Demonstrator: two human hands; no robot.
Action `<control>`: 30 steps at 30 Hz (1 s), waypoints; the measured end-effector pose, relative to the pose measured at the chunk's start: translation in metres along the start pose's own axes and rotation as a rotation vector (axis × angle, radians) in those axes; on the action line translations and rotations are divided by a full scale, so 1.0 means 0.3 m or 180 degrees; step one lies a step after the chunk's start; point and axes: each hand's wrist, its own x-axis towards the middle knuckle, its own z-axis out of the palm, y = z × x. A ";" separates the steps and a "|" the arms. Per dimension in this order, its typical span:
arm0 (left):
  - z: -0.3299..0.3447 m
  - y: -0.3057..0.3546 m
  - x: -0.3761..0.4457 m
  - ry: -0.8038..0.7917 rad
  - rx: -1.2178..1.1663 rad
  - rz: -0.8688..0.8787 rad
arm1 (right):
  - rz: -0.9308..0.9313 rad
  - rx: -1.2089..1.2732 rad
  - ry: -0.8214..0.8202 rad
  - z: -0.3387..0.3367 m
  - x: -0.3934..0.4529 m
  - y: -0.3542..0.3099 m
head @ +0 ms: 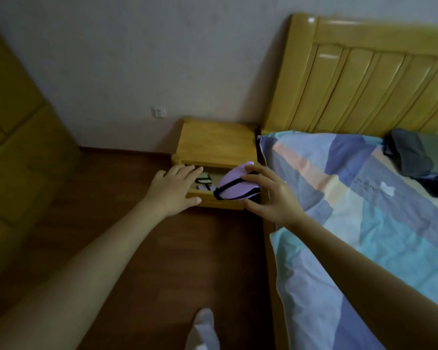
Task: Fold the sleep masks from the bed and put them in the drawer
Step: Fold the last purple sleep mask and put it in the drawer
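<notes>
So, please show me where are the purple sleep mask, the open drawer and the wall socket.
purple sleep mask [234, 185]: head view, on its purple fabric.
open drawer [219, 203]: head view, on its wooden front edge.
wall socket [158, 112]: head view, on its white plate.

Right hand [271, 195] pinches folded purple sleep mask [234, 185] over open drawer [213, 202]; left hand [173, 189] on drawer front.

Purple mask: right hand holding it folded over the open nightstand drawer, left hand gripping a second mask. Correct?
Not quite. The head view shows the left hand holding no mask: it is open, fingers spread at the drawer front. The rest holds: the right hand holds the folded purple mask over the open drawer of the nightstand.
</notes>
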 end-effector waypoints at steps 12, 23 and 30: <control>0.514 -0.241 0.830 -0.0394 -0.0312 -0.0087 | 0.0886 0.0223 -0.0548 0.451 0.466 0.804; 1.098 -0.412 1.270 -0.0492 -0.0671 -0.0085 | 0.1806 0.0183 -0.0754 1.018 0.558 1.362; 1.354 -0.453 1.366 -0.0506 -0.0769 0.0033 | 0.2201 -0.0028 -0.0928 1.267 0.566 1.593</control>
